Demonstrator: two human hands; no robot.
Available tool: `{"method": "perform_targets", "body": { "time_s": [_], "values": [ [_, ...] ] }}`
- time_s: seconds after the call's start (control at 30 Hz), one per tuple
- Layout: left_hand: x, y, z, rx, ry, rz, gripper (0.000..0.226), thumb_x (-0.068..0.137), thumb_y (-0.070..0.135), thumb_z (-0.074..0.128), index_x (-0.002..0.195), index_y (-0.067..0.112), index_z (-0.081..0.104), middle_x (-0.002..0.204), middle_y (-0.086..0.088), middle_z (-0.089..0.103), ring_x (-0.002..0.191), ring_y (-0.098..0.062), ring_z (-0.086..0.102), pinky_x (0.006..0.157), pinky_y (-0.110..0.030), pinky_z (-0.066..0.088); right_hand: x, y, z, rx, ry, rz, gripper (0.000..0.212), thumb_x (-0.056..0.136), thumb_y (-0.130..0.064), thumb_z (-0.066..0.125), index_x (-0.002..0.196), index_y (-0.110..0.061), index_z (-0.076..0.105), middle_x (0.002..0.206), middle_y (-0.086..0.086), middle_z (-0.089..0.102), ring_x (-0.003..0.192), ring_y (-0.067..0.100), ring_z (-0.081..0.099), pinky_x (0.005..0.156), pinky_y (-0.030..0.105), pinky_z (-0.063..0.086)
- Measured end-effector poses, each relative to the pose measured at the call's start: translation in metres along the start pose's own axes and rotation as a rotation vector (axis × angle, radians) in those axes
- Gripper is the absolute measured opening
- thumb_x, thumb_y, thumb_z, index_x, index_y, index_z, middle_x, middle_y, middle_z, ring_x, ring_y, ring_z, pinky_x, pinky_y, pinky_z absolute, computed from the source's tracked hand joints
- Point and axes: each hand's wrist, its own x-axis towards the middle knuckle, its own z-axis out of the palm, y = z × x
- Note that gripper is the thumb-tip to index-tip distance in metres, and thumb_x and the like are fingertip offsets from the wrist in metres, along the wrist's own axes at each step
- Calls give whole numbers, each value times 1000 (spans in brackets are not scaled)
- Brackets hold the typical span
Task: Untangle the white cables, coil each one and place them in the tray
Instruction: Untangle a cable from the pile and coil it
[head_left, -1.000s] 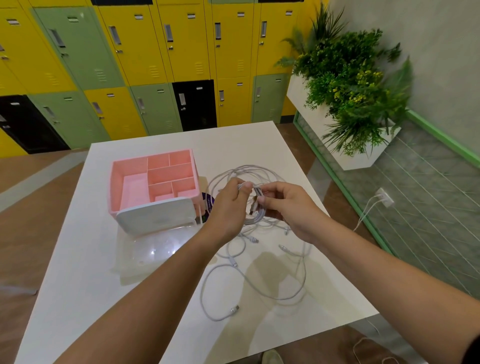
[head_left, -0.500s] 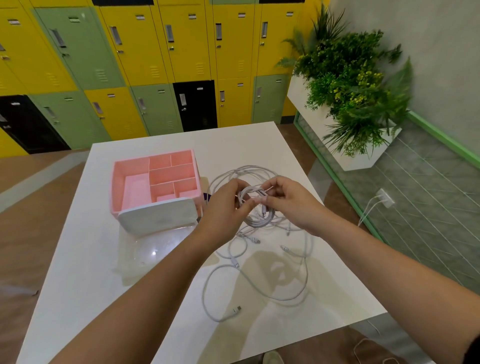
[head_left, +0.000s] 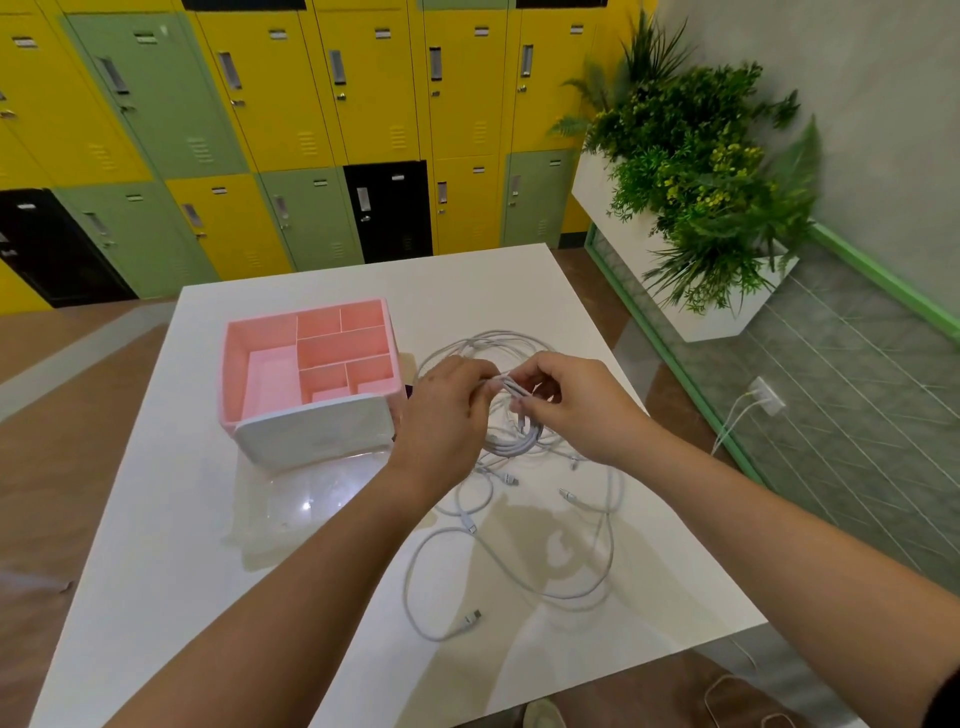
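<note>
Hands: your left hand (head_left: 447, 410) and right hand (head_left: 576, 405) both pinch the coil (head_left: 514, 444) at its top.
Tray (head_left: 234, 374): lies left of the coil; your left hand is nearer.

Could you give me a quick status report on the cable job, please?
Left hand and right hand pinch one coiled cable. No cable seen in pink tray. Loose cables lie tangled beneath.

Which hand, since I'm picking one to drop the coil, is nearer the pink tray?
Left. The left hand pinches the coiled cable close beside the pink tray; the right hand pinches it from the far side, farther off.
</note>
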Motion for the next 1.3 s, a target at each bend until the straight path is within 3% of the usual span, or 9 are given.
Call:
{"method": "perform_targets", "body": {
  "time_s": [0.13, 0.23, 0.37, 0.5, 0.63, 0.7, 0.9, 1.07, 1.3],
  "values": [
    [-4, 17, 1, -237, 21, -198, 19, 101, 20, 43, 92, 13, 58, 83, 8, 53, 82, -8, 48, 71, -15, 36, 0, -4, 0, 4, -12, -3, 14, 84, -12, 71, 98, -13, 70, 77, -6, 70, 66, 5, 61, 68, 23, 50],
    [-4, 24, 3, -251, 20, -239, 25, 104, 20, 35, 86, 12, 51, 78, 9, 48, 76, -4, 46, 67, -13, 35, 2, -7, -1, 65, -54, 33, 12, 85, -10, 69, 97, -12, 70, 76, -3, 71, 62, 5, 61, 63, 23, 52],
    [0, 27, 5, -216, 32, -209, 28, 103, 22, 35, 78, 13, 46, 73, 5, 46, 70, -4, 43, 61, -16, 33, 4, -6, -4, 275, -117, 130, 18, 84, -7, 71, 100, -6, 63, 72, 0, 66, 62, 8, 60, 58, 24, 50],
    [-2, 21, 3, -47, -27, -75, 16, 102, 21, 39, 92, 14, 49, 91, 1, 52, 83, -13, 41, 66, -22, 24, 4, -2, -14, 566, -257, 320, 28, 89, -8, 64, 115, -5, 53, 76, 8, 66, 69, 16, 62, 63, 23, 50],
    [-5, 14, -1, 60, -59, 27, 18, 102, 22, 40, 99, 10, 53, 94, 5, 47, 86, -10, 33, 66, -21, 17, 2, 3, -14, 740, -372, 440, 21, 93, -6, 58, 112, -11, 50, 77, 7, 64, 71, 18, 62, 73, 32, 49],
    [-5, 14, -1, 78, -73, 45, 21, 102, 24, 40, 101, 9, 54, 94, 6, 45, 84, -7, 29, 67, -21, 16, 3, 2, -12, 702, -377, 437, 19, 93, -1, 54, 107, -13, 48, 79, 9, 59, 68, 17, 58, 68, 31, 48],
    [0, 12, -3, 112, -111, 64, 25, 103, 28, 37, 104, 7, 52, 96, 4, 45, 86, -8, 28, 73, -22, 20, 8, -3, -8, 46, -247, 150, 16, 90, -12, 54, 102, -18, 47, 85, 2, 57, 70, 17, 56, 69, 37, 48],
    [4, 2, -4, 111, -94, 20, 24, 102, 32, 40, 102, 12, 54, 96, 1, 54, 87, -16, 40, 79, -34, 37, 12, -2, -12, 410, -275, 283, 17, 94, -8, 57, 110, -12, 53, 80, 4, 59, 68, 13, 58, 61, 21, 48],
    [2, -12, -9, 63, -64, -38, 13, 100, 28, 45, 99, 17, 53, 95, 8, 50, 91, -16, 46, 83, -37, 42, 16, 7, 1, 560, -293, 358, 16, 92, -11, 60, 108, -12, 60, 87, 3, 62, 80, 15, 59, 81, 32, 51]
  ]
}}
